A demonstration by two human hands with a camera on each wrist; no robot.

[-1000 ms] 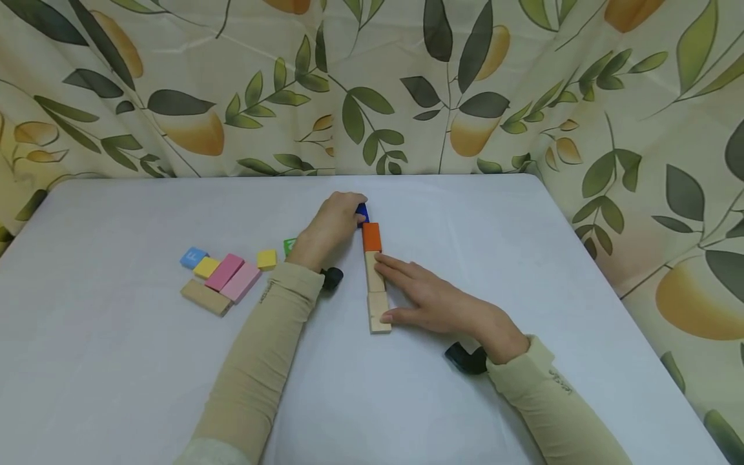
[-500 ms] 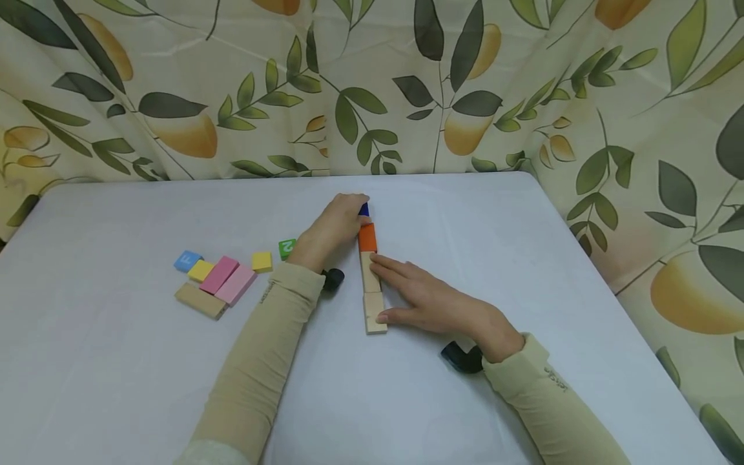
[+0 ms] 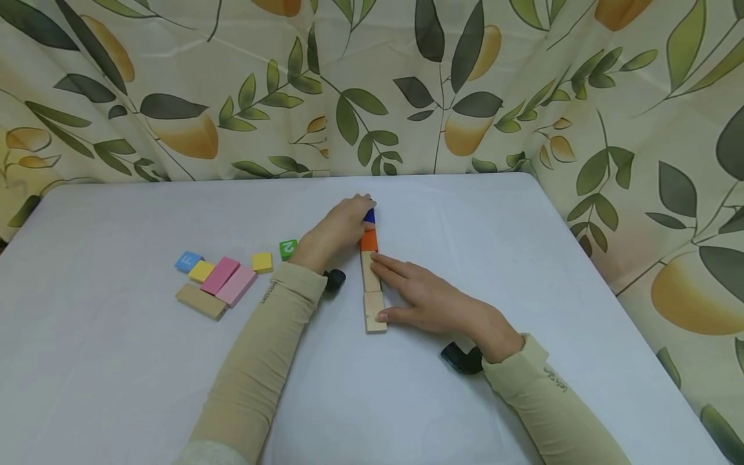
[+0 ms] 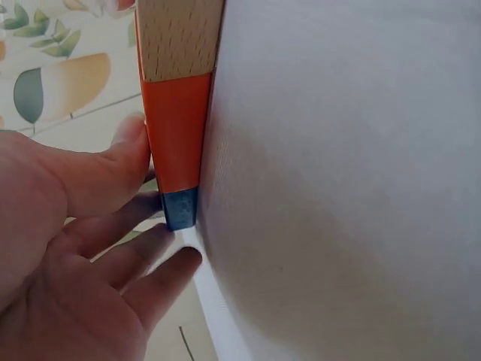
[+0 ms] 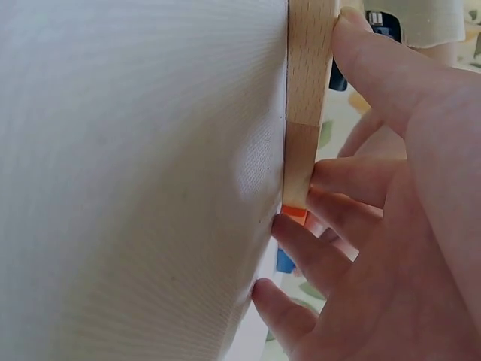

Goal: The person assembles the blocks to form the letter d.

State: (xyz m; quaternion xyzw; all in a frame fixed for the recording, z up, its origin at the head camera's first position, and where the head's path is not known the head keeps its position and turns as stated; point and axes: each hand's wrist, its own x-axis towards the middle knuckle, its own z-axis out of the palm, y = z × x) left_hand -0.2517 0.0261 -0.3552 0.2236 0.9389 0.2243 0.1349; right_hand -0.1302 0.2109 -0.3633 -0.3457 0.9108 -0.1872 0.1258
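A straight row of blocks runs away from me on the table. Two plain wooden blocks, the nearer wooden block (image 3: 374, 310) and the farther wooden block (image 3: 370, 274), lead to an orange block (image 3: 369, 241) and a blue block (image 3: 370, 217) at the far end. My left hand (image 3: 337, 229) pinches the blue block, partly covering it; its thumb (image 4: 131, 154) lies along the orange block in the left wrist view. My right hand (image 3: 436, 300) rests with fingers extended against the wooden pair, thumb on the nearer, fingertips on the farther.
Left of my left arm lie a blue letter block (image 3: 188, 261), a yellow block (image 3: 201, 271), two pink blocks (image 3: 219, 276) and a wooden block (image 3: 201, 301). Another yellow block (image 3: 262, 262) and a green numbered block (image 3: 287, 249) sit nearer my left wrist. A patterned curtain (image 3: 279, 84) hangs behind the table.
My left hand has shifted slightly right with the blue block, which now lines up more closely with the orange one. My right hand stays in place on the wooden blocks.
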